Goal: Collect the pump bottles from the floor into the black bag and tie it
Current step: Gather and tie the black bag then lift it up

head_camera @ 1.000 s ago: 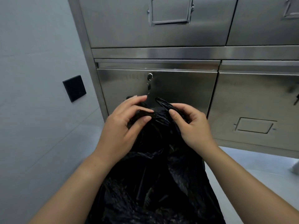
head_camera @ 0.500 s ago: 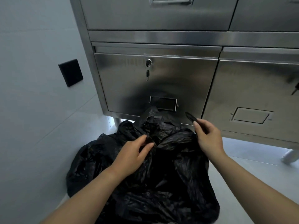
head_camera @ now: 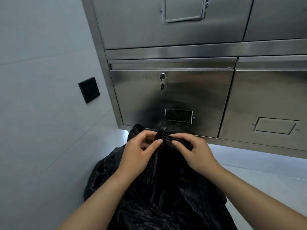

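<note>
Black bag (head_camera: 166, 196) sits on the pale floor (head_camera: 257, 176), slumped and crinkled, close in front of the bottom drawer of a steel cabinet (head_camera: 182, 97) and just beside the grey wall (head_camera: 41, 122) on the left. Its top is gathered into a bunched neck, where the plastic stands up in a short twisted tuft. The left hand (head_camera: 139, 155) pinches that neck from the left side, thumb and curled fingers closed on the plastic. The right hand (head_camera: 196, 153) grips it from the right in the same way, and the two thumb tips lie close together on the gathered plastic. What lies inside the bag cannot be seen. Behind the hands, the drawer front carries a small label holder (head_camera: 179, 115) and, higher up, a lock (head_camera: 163, 76) with a key (head_camera: 162, 87) hanging from it. A black square plate (head_camera: 89, 89) is set in the wall, well apart from the bag.
</note>
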`<state>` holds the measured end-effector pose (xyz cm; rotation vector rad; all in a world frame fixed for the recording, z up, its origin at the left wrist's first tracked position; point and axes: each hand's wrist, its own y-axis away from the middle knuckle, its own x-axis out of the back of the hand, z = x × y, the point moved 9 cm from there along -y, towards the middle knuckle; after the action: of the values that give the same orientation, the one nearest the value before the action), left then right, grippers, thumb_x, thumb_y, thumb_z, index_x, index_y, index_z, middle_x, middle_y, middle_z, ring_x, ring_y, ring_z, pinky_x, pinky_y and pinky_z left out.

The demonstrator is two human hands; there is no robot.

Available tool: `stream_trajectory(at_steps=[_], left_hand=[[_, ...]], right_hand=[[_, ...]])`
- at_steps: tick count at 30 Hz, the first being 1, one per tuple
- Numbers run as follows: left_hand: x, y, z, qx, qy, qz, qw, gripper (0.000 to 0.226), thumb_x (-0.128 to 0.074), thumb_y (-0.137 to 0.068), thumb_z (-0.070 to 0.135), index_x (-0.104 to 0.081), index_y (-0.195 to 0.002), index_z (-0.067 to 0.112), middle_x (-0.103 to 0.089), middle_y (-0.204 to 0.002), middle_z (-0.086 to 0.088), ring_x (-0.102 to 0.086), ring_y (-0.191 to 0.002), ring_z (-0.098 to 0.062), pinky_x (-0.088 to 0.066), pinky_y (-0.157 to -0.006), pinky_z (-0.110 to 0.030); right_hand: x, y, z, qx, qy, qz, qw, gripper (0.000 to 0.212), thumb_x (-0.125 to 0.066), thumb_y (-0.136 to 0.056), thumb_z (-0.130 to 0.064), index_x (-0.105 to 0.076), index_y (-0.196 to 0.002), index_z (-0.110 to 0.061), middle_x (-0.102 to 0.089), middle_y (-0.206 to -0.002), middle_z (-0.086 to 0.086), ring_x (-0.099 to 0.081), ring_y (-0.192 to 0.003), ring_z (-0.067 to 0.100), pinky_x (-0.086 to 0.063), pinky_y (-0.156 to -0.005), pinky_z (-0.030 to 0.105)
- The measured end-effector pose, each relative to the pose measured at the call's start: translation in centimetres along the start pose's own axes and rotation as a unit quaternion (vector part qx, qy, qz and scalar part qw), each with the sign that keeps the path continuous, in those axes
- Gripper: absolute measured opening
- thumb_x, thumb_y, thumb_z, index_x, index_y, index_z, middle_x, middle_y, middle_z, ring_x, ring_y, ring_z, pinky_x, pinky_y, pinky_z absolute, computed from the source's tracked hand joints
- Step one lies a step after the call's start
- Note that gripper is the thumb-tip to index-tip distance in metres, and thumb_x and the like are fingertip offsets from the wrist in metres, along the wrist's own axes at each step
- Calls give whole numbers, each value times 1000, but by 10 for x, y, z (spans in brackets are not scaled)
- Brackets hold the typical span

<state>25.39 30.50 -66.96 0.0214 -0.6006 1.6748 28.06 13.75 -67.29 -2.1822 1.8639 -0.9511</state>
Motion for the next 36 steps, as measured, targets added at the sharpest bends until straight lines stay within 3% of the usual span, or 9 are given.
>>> stream_trajectory(at_steps=[5,8,11,16,19,22,26,30,36], left_hand=[[2,0,1,-6,-6,-4,1000,20,-71,-75,36,-63,-91,44,-64,-107,20,-69,-70,-6,-51,-65,-12],[0,0,-4,17,12,-16,1000,28,-73,-76,33,-63,-100,40,-70,-95,17,-69,-65,-6,-52,-65,-15],[6,-2,-8,26,-35,14,999,12,-75,-74,34,-71,-85,30,-73,-76,14,-67,-63,-3,-49,-60,-12],[8,-3,-25,104,-38,26,993,27,-73,-67,49,-72,-73,23,-71,-67,2,-64,-62,-11,-50,-63,-23],[6,-4,-27,108,-44,4,993,24,-75,-68,45,-72,-71,21,-71,-67,-2,-58,-57,-6,-46,-59,-21],[6,-4,-25,98,-43,-1,994,22,-80,-64,41,-70,-67,21,-70,-64,3,-59,-56,-4,-47,-57,-19],[7,-4,-16,64,-45,9,997,30,-80,-58,50,-68,-64,23,-68,-60,8,-57,-53,-4,-46,-54,-16],[2,-4,-10,41,5,-18,999,18,-82,-63,35,-70,-70,23,-72,-68,9,-67,-59,-6,-51,-59,-15],[4,-5,-4,6,-9,-6,1000,6,-78,-71,31,-73,-73,28,-73,-74,13,-69,-68,-5,-53,-66,-16]], right_hand=[[-13,1,-11,3,8,-23,1000,19,-67,-83,-17,-71,-101,-20,-69,-97,-14,-60,-93,-9,-42,-83,9],[-19,1,-12,-1,12,-35,999,19,-67,-83,-19,-70,-102,-19,-67,-94,-15,-58,-92,-12,-40,-81,6],[-19,1,-13,0,-5,-41,999,25,-69,-82,-21,-67,-106,-26,-69,-94,-13,-62,-92,-4,-44,-83,13],[-19,-2,-20,38,46,-73,996,52,-73,-77,-28,-54,-122,-42,-65,-88,-13,-61,-86,3,-43,-82,13],[-24,-5,-30,85,72,-102,989,32,-72,-79,-22,-67,-109,-31,-69,-95,-14,-61,-91,0,-43,-84,14],[-25,-5,-25,63,43,-103,992,18,-69,-82,-26,-71,-100,-27,-70,-92,-14,-62,-90,-2,-45,-83,16],[-22,-5,-13,23,38,-71,996,27,-66,-81,-38,-62,-108,-40,-66,-81,-8,-62,-80,6,-49,-79,28],[-20,-9,-10,-4,-16,-41,999,12,-71,-77,-34,-63,-83,-41,-67,-78,-3,-62,-76,11,-51,-76,34],[-20,-10,-4,-32,-87,-14,996,9,-66,-83,-25,-63,-76,-30,-58,-65,-6,-52,-61,3,-43,-61,20]])
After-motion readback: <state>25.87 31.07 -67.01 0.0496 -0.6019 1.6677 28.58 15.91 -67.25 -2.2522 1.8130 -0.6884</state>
